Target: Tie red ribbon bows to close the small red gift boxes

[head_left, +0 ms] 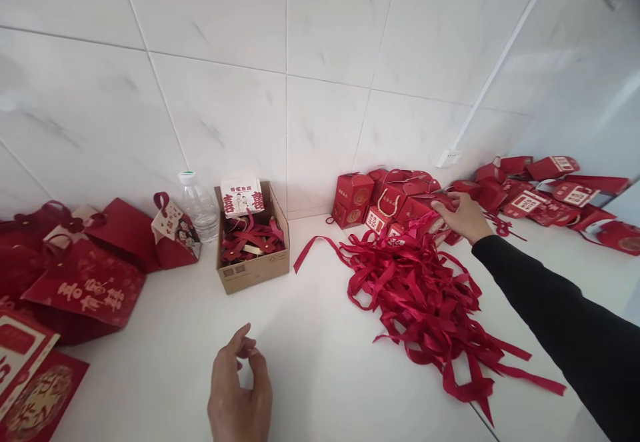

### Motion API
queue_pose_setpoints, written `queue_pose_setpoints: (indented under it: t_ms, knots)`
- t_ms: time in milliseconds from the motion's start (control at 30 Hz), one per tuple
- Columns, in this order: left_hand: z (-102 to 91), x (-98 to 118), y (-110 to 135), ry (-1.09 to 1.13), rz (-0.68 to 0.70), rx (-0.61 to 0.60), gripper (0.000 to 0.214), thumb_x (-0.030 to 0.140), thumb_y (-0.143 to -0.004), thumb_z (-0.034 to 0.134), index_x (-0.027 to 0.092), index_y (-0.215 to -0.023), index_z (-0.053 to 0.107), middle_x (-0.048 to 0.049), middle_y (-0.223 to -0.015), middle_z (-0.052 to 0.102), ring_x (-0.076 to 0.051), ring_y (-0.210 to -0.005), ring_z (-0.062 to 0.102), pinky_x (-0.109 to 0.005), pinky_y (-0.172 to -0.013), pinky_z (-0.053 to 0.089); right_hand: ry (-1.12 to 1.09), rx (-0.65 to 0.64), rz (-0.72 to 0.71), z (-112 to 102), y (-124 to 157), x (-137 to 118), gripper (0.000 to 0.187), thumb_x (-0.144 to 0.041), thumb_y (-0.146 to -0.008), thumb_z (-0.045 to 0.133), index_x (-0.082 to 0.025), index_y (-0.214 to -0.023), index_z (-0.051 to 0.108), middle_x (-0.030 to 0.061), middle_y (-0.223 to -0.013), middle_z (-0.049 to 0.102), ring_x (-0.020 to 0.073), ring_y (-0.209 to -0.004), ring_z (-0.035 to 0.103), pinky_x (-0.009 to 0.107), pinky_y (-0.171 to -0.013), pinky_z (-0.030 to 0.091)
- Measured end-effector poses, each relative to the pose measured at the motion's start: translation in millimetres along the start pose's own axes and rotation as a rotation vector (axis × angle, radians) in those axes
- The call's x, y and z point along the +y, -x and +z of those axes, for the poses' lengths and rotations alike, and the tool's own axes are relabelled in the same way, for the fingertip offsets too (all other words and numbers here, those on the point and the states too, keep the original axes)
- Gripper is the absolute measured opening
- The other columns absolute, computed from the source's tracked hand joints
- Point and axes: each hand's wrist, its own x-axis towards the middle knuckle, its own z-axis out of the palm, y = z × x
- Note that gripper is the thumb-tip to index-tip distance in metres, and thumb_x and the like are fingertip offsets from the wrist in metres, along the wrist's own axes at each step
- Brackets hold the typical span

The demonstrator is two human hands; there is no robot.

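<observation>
My left hand [239, 389] hovers over the white table near its front, fingers loosely curled and apart, holding nothing. On the right, my right hand [465, 217] reaches to the far side of a tangled heap of red ribbons [420, 295]. Its thumb and fingers are closed on a red gift box [440, 200], only partly visible among the others. Just left of it stand several small red boxes [353, 197], one with a gold rope handle. Some ribbon ends spread toward the front right.
A cardboard box [257, 271] holds red flower-shaped pieces and a printed white card [243, 199]. Beside it stands a clear bottle [197, 209]. Red gift bags [90, 282] crowd the left side. More red boxes [545, 209] lie at the far right, beyond a wall socket [449, 158].
</observation>
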Motion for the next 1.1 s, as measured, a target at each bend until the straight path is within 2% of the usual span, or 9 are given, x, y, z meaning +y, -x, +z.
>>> queue_pose_setpoints:
  t_ms: [100, 200, 467, 633, 767, 933, 1000, 1067, 1100]
  knots:
    - [-1.8, -4.9, 0.2, -0.013, 0.029, -0.011, 0.036, 0.033, -0.091, 0.051, 0.020, -0.120, 0.068, -0.0050, -0.092, 0.071, -0.021, -0.080, 0.062, -0.028, -0.059, 0.050, -0.005, 0.010, 0.076, 1.1, 7.2, 4.1, 0.036, -0.036, -0.102, 0.068, -0.020, -0.134, 0.064, 0.0110, -0.136, 0.066, 0.0260, -0.113, 0.069, 0.048, -0.094, 0.059]
    - [-3.6, -3.5, -0.2, -0.027, -0.002, -0.044, 0.037, 0.033, -0.090, 0.052, 0.020, -0.121, 0.068, -0.0050, -0.094, 0.072, -0.020, -0.079, 0.062, -0.026, -0.056, 0.049, -0.016, 0.006, 0.116, 0.3, 14.2, 8.0, 0.035, -0.036, -0.102, 0.067, -0.020, -0.133, 0.065, 0.0108, -0.135, 0.066, 0.0255, -0.112, 0.069, 0.048, -0.093, 0.060]
    - [-3.7, 2.3, -6.8, -0.056, -0.134, -0.069, 0.037, 0.037, -0.085, 0.054, 0.026, -0.117, 0.068, -0.0034, -0.092, 0.072, -0.022, -0.077, 0.062, -0.032, -0.063, 0.051, -0.041, 0.013, 0.149, 0.7, 18.9, 18.9, 0.039, -0.037, -0.101, 0.069, -0.019, -0.135, 0.063, 0.0108, -0.136, 0.066, 0.0271, -0.114, 0.069, 0.050, -0.094, 0.059]
    - [-4.3, 14.7, -5.0, -0.033, -0.142, -0.046, 0.035, 0.037, -0.086, 0.053, 0.026, -0.116, 0.069, -0.0026, -0.092, 0.070, -0.022, -0.079, 0.062, -0.034, -0.071, 0.052, -0.105, -0.051, 0.134, 2.7, 18.3, 14.8, 0.039, -0.036, -0.101, 0.069, -0.019, -0.135, 0.063, 0.0107, -0.135, 0.066, 0.0267, -0.112, 0.069, 0.049, -0.093, 0.060]
    - [-4.7, 18.9, -3.9, -0.029, -0.140, -0.031, 0.035, 0.036, -0.088, 0.052, 0.026, -0.117, 0.068, -0.0021, -0.093, 0.070, -0.021, -0.080, 0.062, -0.032, -0.067, 0.051, -0.134, -0.053, 0.142, 0.3, 20.4, 0.1, 0.039, -0.036, -0.101, 0.069, -0.019, -0.135, 0.063, 0.0109, -0.137, 0.066, 0.0272, -0.114, 0.069, 0.050, -0.094, 0.059]
    - [-3.0, 5.1, -6.2, -0.028, -0.141, -0.068, 0.041, 0.038, -0.083, 0.054, 0.024, -0.119, 0.068, -0.0032, -0.090, 0.072, -0.022, -0.079, 0.065, -0.030, -0.060, 0.052, -0.211, 0.018, 0.138, -17.1, 34.8, -34.5, 0.045, -0.036, -0.100, 0.070, -0.020, -0.140, 0.059, 0.0119, -0.142, 0.061, 0.0294, -0.119, 0.066, 0.053, -0.098, 0.057]
    - [-2.4, 2.7, -6.5, -0.028, -0.118, -0.065, 0.042, 0.038, -0.083, 0.054, 0.023, -0.121, 0.067, -0.0035, -0.090, 0.072, -0.021, -0.079, 0.065, -0.029, -0.059, 0.052, -0.274, -0.012, 0.106, -27.7, 51.5, -53.3, 0.055, -0.038, -0.097, 0.072, -0.022, -0.146, 0.053, 0.0133, -0.145, 0.059, 0.0297, -0.116, 0.067, 0.053, -0.097, 0.058]
    - [-2.2, 3.7, -6.4, -0.025, -0.091, -0.048, 0.041, 0.038, -0.085, 0.054, 0.022, -0.120, 0.067, -0.0039, -0.091, 0.072, -0.020, -0.079, 0.064, -0.028, -0.058, 0.051, -0.347, -0.097, 0.054, -35.6, 77.5, -74.3, 0.074, -0.043, -0.087, 0.081, -0.026, -0.150, 0.045, 0.0144, -0.148, 0.056, 0.0311, -0.111, 0.069, 0.052, -0.098, 0.058]
    - [-2.3, 4.8, -6.2, -0.021, -0.082, -0.038, 0.041, 0.038, -0.085, 0.054, 0.022, -0.120, 0.068, -0.0041, -0.091, 0.072, -0.020, -0.079, 0.064, -0.028, -0.058, 0.050, -0.383, -0.156, 0.023, -37.4, 93.9, -85.0, 0.075, -0.046, -0.085, 0.082, -0.030, -0.149, 0.045, 0.0124, -0.150, 0.055, 0.0315, -0.112, 0.068, 0.052, -0.100, 0.058]
